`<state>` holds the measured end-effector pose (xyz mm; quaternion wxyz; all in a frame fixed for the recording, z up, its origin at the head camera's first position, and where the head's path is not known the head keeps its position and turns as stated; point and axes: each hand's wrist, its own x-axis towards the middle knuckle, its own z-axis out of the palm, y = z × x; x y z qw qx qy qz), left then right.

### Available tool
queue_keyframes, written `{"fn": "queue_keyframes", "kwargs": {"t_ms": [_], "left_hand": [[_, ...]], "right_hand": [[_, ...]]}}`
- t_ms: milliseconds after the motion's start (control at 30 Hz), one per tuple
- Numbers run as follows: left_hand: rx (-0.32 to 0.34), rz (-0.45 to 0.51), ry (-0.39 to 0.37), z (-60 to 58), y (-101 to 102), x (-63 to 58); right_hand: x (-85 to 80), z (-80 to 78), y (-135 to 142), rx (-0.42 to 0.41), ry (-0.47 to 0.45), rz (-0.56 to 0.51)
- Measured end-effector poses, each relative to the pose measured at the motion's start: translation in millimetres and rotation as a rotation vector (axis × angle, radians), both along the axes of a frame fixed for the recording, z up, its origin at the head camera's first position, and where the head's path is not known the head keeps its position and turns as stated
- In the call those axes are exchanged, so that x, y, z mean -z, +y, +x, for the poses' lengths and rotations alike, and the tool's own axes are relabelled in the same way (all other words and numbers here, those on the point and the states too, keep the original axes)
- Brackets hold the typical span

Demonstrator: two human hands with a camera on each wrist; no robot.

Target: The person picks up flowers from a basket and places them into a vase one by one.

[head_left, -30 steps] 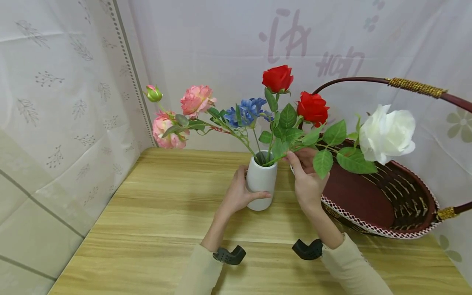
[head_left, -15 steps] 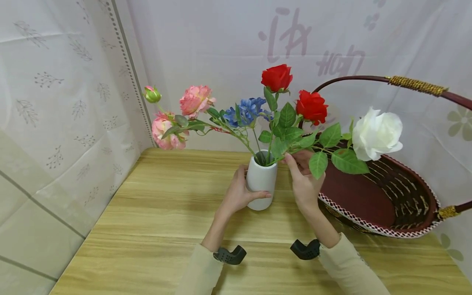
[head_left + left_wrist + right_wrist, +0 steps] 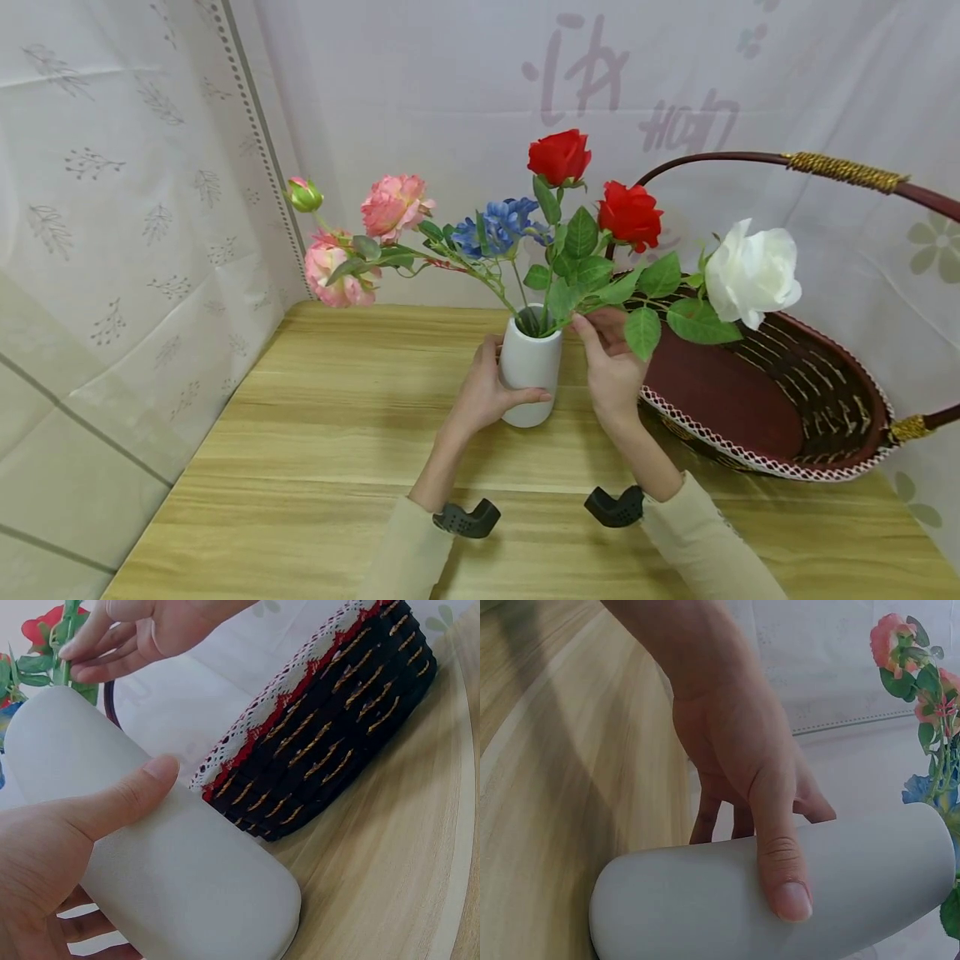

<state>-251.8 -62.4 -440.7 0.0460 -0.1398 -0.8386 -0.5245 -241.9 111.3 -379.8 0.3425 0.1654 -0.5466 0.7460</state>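
Observation:
A white vase (image 3: 534,367) stands upright on the wooden table. My left hand (image 3: 486,398) grips its body from the left, thumb across the front, as the left wrist view also shows. Just right of the vase's mouth, my right hand (image 3: 615,375) pinches the green stem of a white rose (image 3: 753,273), which leans far to the right. In the vase are two red roses (image 3: 559,157), a blue flower (image 3: 502,228) and a spray of pink flowers (image 3: 396,207) spreading left. The stem ends are hidden inside the vase.
A dark woven basket (image 3: 723,400) with white lace trim sits on the right, close beside my right hand. Its tall handle (image 3: 847,169) arches behind the white rose. Patterned pale cloth (image 3: 450,108) hangs behind the table (image 3: 337,433).
My right hand has moved slightly left towards the vase, and the white rose has shifted left and a little down with it. The left hand keeps its hold on the vase.

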Motion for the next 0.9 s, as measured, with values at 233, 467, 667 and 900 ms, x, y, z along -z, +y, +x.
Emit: {"fn": "queue_keyframes", "kwargs": {"t_ms": [233, 467, 667, 900], "left_hand": [[-0.003, -0.016, 0.003, -0.8, 1.0, -0.5], [0.005, -0.002, 0.013, -1.3, 1.1, 0.5], [0.006, 0.002, 0.013, -0.9, 0.5, 1.4], [-0.001, 0.005, 0.017, -0.8, 0.4, 1.4]], "right_hand": [[5.2, -1.8, -1.9, -0.011, -0.051, 0.008], [7.2, -1.6, -4.0, -0.04, -0.102, -0.004], [9.0, -0.9, -5.9, -0.019, -0.091, 0.035], [10.5, 0.1, -6.5, 0.009, -0.077, 0.075]]}}
